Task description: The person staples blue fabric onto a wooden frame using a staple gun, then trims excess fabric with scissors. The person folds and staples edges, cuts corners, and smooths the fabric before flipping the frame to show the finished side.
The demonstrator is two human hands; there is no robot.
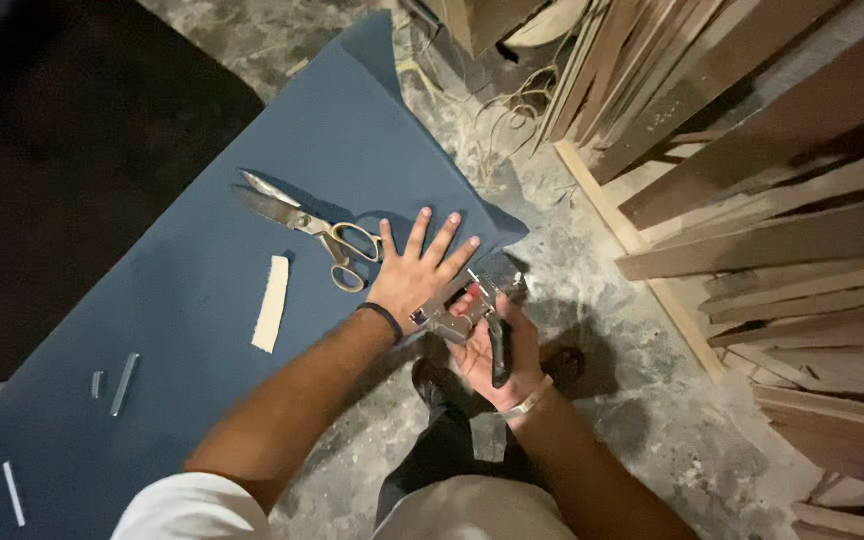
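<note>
Blue fabric (182,300) under left hand (414,275), fingers spread flat (scissors (304,222) just beside), right hand (497,350) fingers wrapped around metal staple gun (464,316).

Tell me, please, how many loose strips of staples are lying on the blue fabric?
3: a long staple strip and a short strip side by side left of the left forearm, and a third strip near the bottom left edge. Others may be hidden under the arms.
</note>
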